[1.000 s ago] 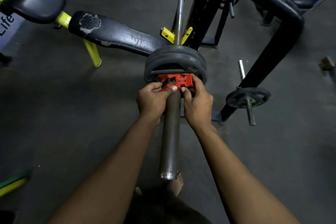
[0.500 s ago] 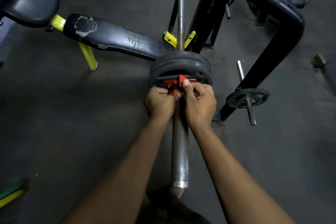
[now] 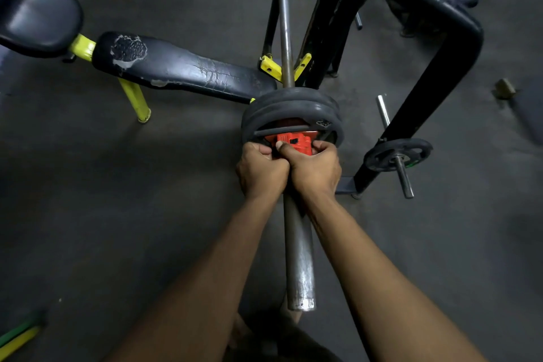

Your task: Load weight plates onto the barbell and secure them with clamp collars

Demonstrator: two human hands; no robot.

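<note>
Far left of the barbell sleeve [image 3: 298, 258], a black padded seat [image 3: 38, 12] joins a cracked, peeling bench pad [image 3: 182, 70] on yellow legs [image 3: 133, 100]; the pad runs up to the stacked weight plates [image 3: 291, 107]. In the corner well left of and below the sleeve lie green and yellow bars [image 3: 17, 335] on the dark floor [image 3: 102, 185].

The left hand [image 3: 261, 173] is closed just left of the sleeve, fingers curled onto the left end of the red clamp collar [image 3: 295, 142]. The collar sits on the sleeve directly against the outer face of the plates, which are threaded on the sleeve. The thin bar shaft [image 3: 283, 23] runs away beyond the plates through a yellow rack cradle [image 3: 271, 67]. The right hand [image 3: 316, 169] is pressed against the left one, its thumb over the collar's top and its fingers wrapped round the collar's right side, so both hands are clamped on the collar. Whether the collar's lever is latched is hidden by the fingers.

Right of the sleeve, a black steel rack frame [image 3: 440, 73] slants to the floor. Further right, a small black plate [image 3: 398, 154] hangs on a chrome storage peg [image 3: 404, 176].
</note>
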